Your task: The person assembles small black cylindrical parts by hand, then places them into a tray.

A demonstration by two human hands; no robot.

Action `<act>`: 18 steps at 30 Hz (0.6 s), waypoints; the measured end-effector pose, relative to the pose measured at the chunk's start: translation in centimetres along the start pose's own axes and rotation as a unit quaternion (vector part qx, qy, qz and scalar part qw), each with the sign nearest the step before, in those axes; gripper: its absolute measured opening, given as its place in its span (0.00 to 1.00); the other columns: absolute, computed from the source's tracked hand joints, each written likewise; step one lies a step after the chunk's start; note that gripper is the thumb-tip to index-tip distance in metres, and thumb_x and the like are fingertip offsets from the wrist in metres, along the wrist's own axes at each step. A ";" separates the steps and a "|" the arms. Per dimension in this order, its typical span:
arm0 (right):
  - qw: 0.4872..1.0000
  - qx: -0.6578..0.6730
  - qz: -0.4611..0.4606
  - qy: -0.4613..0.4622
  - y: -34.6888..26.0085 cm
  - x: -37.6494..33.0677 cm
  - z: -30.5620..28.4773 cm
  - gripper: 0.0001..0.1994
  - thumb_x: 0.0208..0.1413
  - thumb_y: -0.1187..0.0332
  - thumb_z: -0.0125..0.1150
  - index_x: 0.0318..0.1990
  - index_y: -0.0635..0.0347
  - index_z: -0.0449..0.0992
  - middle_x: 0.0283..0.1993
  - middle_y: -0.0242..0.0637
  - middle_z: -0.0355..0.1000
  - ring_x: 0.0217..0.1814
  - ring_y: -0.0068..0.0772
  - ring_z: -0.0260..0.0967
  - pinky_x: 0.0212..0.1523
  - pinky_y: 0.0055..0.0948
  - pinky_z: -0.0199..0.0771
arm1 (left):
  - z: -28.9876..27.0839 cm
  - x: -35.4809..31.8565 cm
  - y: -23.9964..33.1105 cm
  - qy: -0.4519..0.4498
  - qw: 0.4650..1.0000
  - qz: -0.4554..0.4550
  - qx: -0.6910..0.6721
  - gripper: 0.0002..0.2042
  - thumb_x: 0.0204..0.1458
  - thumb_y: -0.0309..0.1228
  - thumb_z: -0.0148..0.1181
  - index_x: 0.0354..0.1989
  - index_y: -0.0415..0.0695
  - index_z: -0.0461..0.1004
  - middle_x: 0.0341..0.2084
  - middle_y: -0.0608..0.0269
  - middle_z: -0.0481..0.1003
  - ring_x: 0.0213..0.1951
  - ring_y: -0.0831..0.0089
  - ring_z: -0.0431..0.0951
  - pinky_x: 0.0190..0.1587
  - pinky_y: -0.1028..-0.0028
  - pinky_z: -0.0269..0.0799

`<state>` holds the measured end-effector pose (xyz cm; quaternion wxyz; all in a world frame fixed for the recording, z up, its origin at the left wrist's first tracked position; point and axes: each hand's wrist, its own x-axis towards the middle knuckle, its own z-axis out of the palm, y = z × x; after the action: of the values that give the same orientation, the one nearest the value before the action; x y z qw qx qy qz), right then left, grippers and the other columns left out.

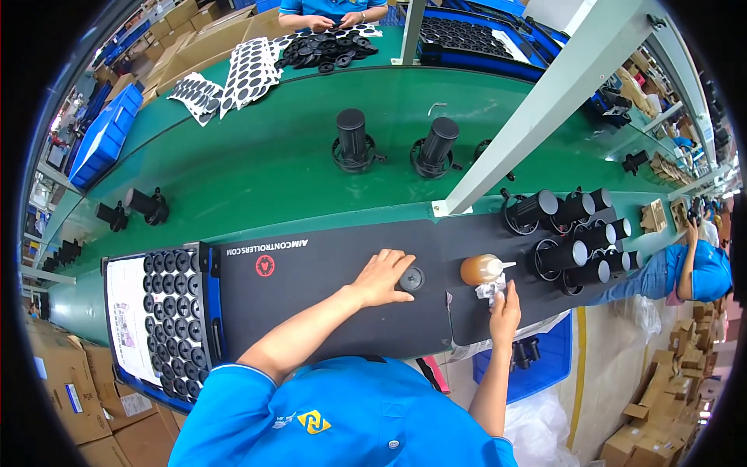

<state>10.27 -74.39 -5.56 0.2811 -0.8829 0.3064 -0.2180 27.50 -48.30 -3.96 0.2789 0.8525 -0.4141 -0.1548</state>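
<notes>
My left hand lies palm down on the black mat, fingers stretched out and pressed close together, tips touching the small round black cap. The cap sits just right of those fingertips, flat on the mat, round face up, so no long axis to speak of. Left hand is clearly the nearer one to it; it's already on it. Thumb side I can't see well, so whether the cap is pinched or only steadied I cannot tell.

My right hand is further right, near edge of the mat, fingers curled around a crumpled white rag. Just far of that rag lies the amber bottle, on its side, long axis running left-right, white nozzle pointing right. Bottle is between cap and the cluster of black cylinders at right.

Left forearm comes in from the lower left at a slant, wrist flat, elbow low. Right forearm rises nearly straight up from the near edge, wrist slightly bent toward the rag.

Tray of more caps at far left of the mat, well apart from both hands. Two upright cylinders stand on the green belt beyond. Another person's hands work at the far side.
</notes>
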 end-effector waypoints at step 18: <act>0.511 0.661 0.155 -0.526 -19.6 -5.9 6.4 0.26 0.49 0.68 0.62 0.55 0.69 0.64 0.49 0.59 0.68 0.46 0.46 0.72 0.36 0.31 0.79 | -11.2 -11.0 -0.7 0.041 0.976 0.194 -0.095 0.29 0.41 0.44 0.66 0.53 0.46 0.67 0.52 0.56 0.62 0.54 0.56 0.60 0.56 0.57 0.55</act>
<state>17.83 -55.37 0.76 0.9228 -0.3327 0.0013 0.1943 26.80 -35.38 4.96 0.4002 0.7313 -0.5430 -0.1009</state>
